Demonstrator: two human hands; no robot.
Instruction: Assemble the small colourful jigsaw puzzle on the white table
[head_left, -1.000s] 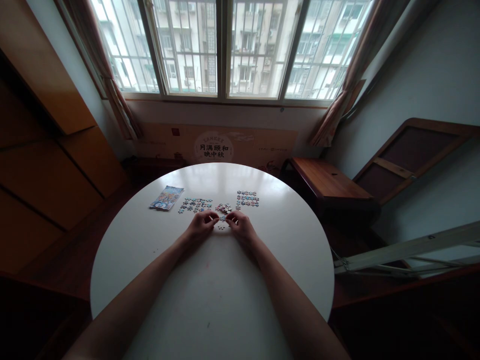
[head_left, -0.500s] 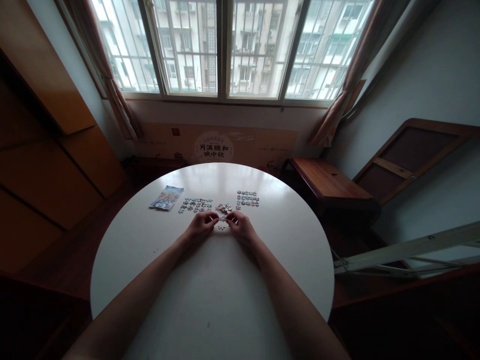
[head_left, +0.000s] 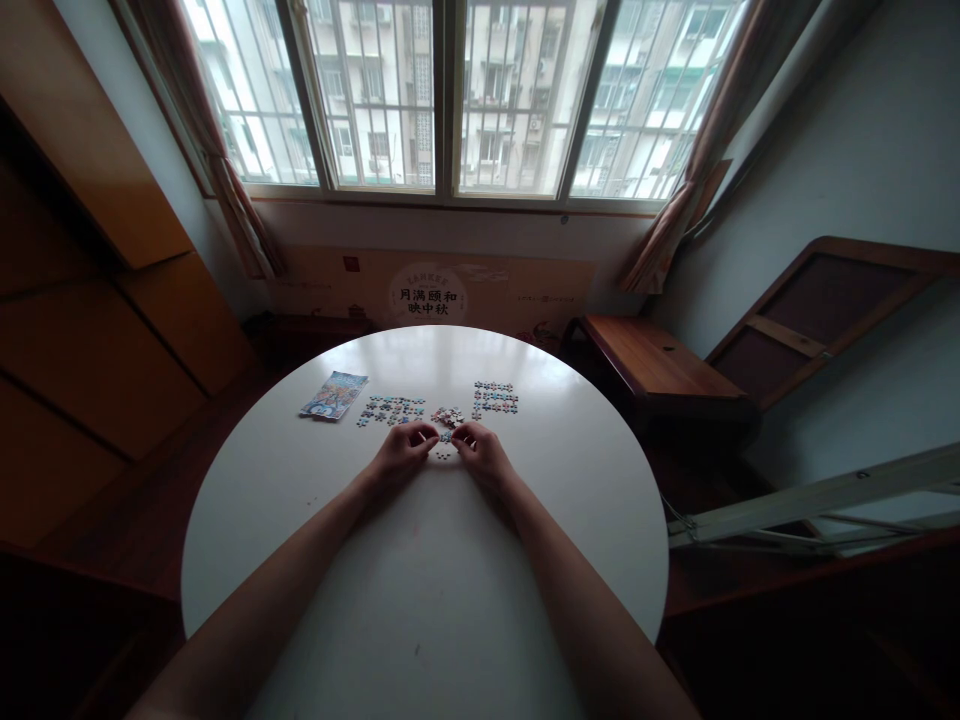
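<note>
My left hand (head_left: pixel 403 446) and my right hand (head_left: pixel 480 448) face each other over the table, thumbs and fingertips pinched together. Between them is a small jigsaw puzzle piece (head_left: pixel 445 437), held at its sides by both hands; the fingers partly cover it. Right behind the hands is a loose pile of puzzle pieces (head_left: pixel 448 416). Several dark puzzle bits (head_left: pixel 443 457) lie just in front of the fingertips. Spread-out puzzle pieces (head_left: pixel 390 409) lie beyond my left hand, and another group in rows, the right-hand pieces (head_left: pixel 496 397), lies beyond my right hand.
A colourful printed picture sheet (head_left: pixel 334 396) lies at the left of the round white table (head_left: pixel 420 570). A wooden bench (head_left: pixel 660 355) stands beyond the table on the right, near a pale metal frame (head_left: pixel 817 495). Orange cabinets (head_left: pixel 67 390) line the left.
</note>
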